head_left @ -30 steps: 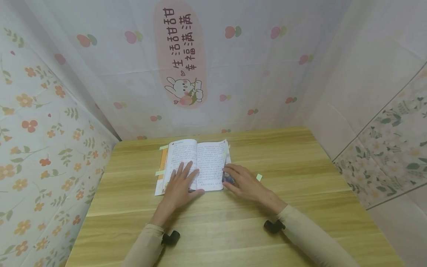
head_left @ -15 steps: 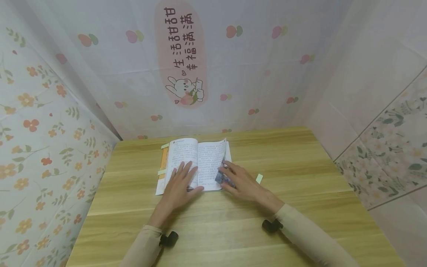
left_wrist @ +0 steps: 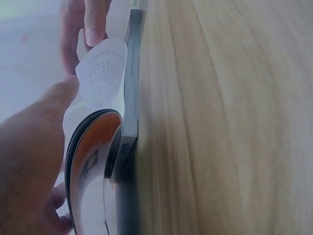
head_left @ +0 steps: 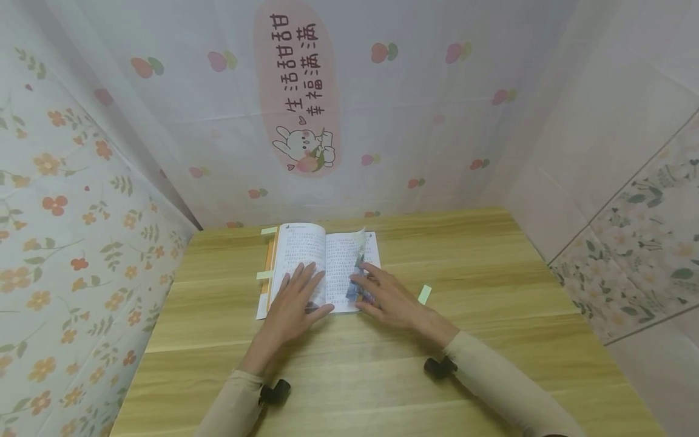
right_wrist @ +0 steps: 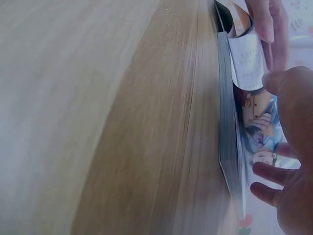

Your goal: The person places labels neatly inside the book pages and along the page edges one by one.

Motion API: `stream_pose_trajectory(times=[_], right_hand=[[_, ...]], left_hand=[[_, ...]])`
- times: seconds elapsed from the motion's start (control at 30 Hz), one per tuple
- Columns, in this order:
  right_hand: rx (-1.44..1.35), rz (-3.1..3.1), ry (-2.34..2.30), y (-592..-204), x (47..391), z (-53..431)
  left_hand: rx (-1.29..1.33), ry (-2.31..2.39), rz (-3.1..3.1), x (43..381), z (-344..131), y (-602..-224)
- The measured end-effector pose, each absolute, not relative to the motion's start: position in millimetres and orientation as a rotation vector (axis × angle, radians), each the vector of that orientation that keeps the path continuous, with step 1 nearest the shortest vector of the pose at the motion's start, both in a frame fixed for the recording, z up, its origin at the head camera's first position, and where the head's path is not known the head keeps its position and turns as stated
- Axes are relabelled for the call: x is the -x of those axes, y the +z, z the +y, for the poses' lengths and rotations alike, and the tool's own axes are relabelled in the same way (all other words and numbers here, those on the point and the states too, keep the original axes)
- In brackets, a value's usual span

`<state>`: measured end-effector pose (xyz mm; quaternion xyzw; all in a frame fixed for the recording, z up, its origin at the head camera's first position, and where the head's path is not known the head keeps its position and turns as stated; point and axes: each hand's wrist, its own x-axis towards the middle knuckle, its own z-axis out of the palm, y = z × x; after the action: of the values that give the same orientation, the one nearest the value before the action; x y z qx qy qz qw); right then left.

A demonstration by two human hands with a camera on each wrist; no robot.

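An open book (head_left: 337, 258) with printed text lies on the wooden table. My left hand (head_left: 295, 303) rests on its left page with the fingers extended, the thumb reaching toward the spine. At the right side, a lifted leaf (head_left: 357, 246) curves up and leans left, its reverse showing a coloured picture. My right hand (head_left: 395, 300) touches that leaf with loosely bent, spread fingers. In the right wrist view, the thumb meets the leaf's edge and the fingers lie over the picture side (right_wrist: 259, 122). The left wrist view shows the left thumb above the curled pages (left_wrist: 93, 142).
Pale green tabs (head_left: 264, 275) stick out at the book's left over an orange edge. Another pale green strip (head_left: 425, 295) lies right of the right hand. The wooden table (head_left: 349, 382) meets a patterned curtain (head_left: 382, 139) at its far edge.
The right hand has moved slightly left, bringing the leaf up and over to the left, so more of its pictured reverse shows. The left hand stays on the left page.
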<state>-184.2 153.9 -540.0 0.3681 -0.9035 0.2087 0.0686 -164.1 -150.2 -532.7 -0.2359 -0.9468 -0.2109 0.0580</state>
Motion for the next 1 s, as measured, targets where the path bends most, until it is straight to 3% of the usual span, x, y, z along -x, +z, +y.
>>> stream_pose_trajectory(times=[1.0], right_hand=[[-1.269,-2.603,0.504,-533,193,115]], left_hand=[[0.844,-0.576,-2.742,157,-158,-519]])
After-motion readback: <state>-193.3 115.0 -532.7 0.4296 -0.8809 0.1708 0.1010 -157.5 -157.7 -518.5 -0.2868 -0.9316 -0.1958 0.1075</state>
